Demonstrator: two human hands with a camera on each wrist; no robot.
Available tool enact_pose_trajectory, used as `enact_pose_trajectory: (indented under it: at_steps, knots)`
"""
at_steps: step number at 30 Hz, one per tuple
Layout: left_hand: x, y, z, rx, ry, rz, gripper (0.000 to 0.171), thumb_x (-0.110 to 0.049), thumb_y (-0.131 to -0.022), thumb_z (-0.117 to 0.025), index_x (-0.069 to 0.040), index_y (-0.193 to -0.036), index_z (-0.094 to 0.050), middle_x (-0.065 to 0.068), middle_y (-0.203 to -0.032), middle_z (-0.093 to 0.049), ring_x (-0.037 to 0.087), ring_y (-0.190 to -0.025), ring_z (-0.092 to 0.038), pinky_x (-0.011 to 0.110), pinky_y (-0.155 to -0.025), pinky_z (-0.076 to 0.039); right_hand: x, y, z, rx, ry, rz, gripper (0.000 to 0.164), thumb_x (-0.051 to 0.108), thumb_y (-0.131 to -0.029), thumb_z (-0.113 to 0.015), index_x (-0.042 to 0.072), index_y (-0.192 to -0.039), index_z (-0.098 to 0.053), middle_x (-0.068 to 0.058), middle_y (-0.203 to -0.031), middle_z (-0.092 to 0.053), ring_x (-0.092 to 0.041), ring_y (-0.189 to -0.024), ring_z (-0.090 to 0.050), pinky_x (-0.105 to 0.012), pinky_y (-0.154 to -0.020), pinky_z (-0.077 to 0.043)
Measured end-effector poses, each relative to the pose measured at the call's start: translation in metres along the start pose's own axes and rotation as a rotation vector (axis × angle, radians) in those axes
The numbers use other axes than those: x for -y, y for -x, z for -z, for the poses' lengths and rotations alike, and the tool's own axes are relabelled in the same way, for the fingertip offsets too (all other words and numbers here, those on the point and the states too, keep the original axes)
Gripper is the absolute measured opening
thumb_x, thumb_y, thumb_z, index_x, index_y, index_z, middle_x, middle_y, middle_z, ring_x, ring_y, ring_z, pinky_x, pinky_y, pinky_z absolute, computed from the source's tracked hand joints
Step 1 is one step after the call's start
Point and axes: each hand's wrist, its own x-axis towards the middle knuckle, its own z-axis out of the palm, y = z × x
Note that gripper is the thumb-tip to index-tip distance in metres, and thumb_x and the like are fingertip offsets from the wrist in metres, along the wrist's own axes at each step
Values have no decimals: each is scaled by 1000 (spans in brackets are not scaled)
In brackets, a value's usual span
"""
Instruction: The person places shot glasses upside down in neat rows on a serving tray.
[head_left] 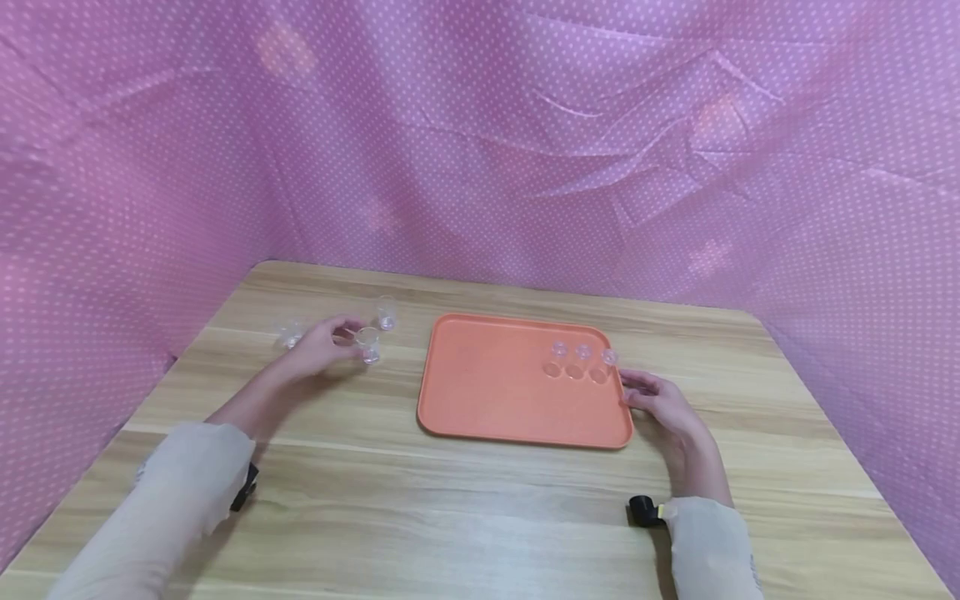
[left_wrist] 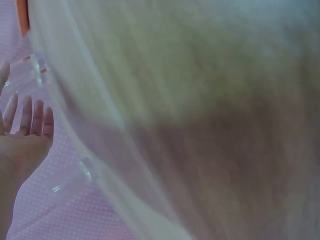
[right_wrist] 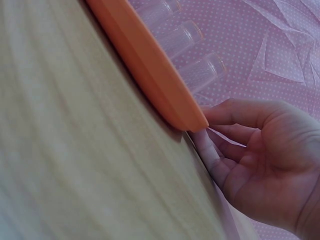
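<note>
My left hand point(head_left: 321, 348) is spread around a small clear cup point(head_left: 370, 348) standing upright on the table. In the left wrist view its fingers are nearly straight, and the cup point(left_wrist: 22, 75) shows between thumb and fingers. Another clear cup point(head_left: 386, 314) stands just behind. Clear cupware point(head_left: 288, 335) shows at the left, partly hidden by that hand. With my right hand point(head_left: 663, 402) I pinch the right edge of an orange tray point(head_left: 487, 400); in the right wrist view fingers lie above and under its rim. Three clear cups point(head_left: 575, 363) stand in a row on the tray's right side, wider ends down.
A wooden table point(head_left: 465, 517) carries the tray and cups. Pink dotted cloth point(head_left: 480, 167) hangs behind it and along both sides. A black wrist camera point(head_left: 643, 511) sits at the right sleeve, another dark device point(head_left: 245, 487) at the left sleeve.
</note>
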Motion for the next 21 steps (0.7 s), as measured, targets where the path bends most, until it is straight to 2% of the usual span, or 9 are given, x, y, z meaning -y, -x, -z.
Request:
enact_pose_trajectory:
  at_steps: [8,21]
  knots:
    - [8,0,-4,20,-1,18,49,-17,-67,-67,-6,-109,-45,13,-102,-48,27,-94,-43,43,-84,-32,1,0,1,1,22,17,46,7,-78,-53,-2,-120,-36,-19,-117,-40,-21,-97,-46,-18,-77,-38]
    - [8,-4,-10,42,-7,61,40,-21,-69,-65,-8,-104,-49,11,-97,-51,26,-92,-45,41,-82,-34,0,0,2,9,28,32,45,7,-79,-52,-3,-120,-36,-19,-118,-40,-21,-98,-46,-18,-77,-38]
